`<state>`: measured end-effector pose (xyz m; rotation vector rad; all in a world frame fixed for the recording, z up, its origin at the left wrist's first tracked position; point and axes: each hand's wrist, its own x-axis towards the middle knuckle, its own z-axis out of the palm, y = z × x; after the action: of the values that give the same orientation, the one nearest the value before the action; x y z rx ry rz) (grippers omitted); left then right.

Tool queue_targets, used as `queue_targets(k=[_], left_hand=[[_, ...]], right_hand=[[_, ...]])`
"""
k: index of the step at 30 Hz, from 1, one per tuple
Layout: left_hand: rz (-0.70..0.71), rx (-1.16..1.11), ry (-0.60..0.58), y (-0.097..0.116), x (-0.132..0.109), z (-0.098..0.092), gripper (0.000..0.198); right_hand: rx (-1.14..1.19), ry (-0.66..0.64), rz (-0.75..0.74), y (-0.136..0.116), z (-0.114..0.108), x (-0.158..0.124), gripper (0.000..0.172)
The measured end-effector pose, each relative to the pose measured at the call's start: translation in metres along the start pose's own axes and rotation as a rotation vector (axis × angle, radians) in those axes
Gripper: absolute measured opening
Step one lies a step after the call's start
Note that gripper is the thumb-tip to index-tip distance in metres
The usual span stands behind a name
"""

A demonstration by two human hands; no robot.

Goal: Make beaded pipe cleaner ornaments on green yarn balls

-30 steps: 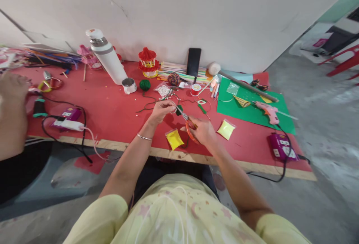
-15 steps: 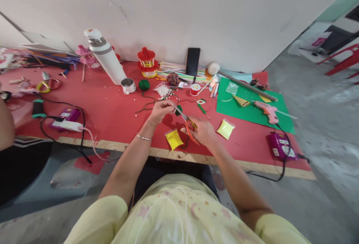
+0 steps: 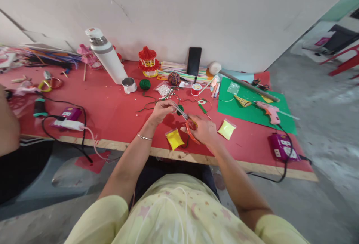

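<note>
In my right hand (image 3: 206,129) is a pair of scissors (image 3: 183,114) with orange handles. The blades point up and left, reaching the fingertips of my left hand (image 3: 163,110). Those fingertips are pinched on a small dark green piece (image 3: 181,108) that looks like yarn work, with a few white beads along its edge. The blades cross in front of it, so whether they are cutting is unclear. On the red tabletop (image 3: 112,109) below lies a yellow packet (image 3: 174,139). A paler yellow packet (image 3: 227,129) lies right of my right hand.
Behind my hands are white beads (image 3: 163,89), a green yarn ball (image 3: 145,84), a red thread spool (image 3: 196,89) and a phone (image 3: 194,61). A white flask (image 3: 108,59) stands left. A pink glue gun (image 3: 269,111) rests on green card (image 3: 286,122) at right. Another person's arm (image 3: 8,124) shows far left.
The view has shifted very slightly. At the far left the other person's arm reaches further into view. My hands and the scissors keep nearly the same pose.
</note>
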<state>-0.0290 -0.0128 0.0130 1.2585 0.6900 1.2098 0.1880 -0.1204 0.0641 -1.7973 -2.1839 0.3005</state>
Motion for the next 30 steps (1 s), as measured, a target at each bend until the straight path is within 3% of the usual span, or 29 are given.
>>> queue_targets(k=[7,12,16,20,24,30], left_hand=[[-0.002,-0.021,0.014,0.000,0.000,0.000,0.018],[0.011,-0.031,0.078,0.000,0.001,-0.002,0.024],[-0.019,-0.017,0.070,0.001,0.000,0.000,0.022],[-0.020,-0.001,0.062,0.000,0.000,0.001,0.021],[-0.013,-0.006,0.016,0.000,0.000,0.001,0.021],[-0.017,0.004,0.051,-0.002,0.001,-0.001,0.023]], right_hand=[[-0.029,0.066,0.035,-0.004,0.000,-0.003,0.057],[0.117,0.098,0.067,0.003,0.001,-0.006,0.052],[0.113,0.131,0.114,0.009,-0.007,-0.004,0.057],[-0.014,0.047,0.041,0.004,-0.015,-0.002,0.066],[-0.098,-0.030,0.077,-0.004,-0.013,-0.002,0.064],[-0.154,-0.044,0.086,-0.004,-0.015,-0.002,0.065]])
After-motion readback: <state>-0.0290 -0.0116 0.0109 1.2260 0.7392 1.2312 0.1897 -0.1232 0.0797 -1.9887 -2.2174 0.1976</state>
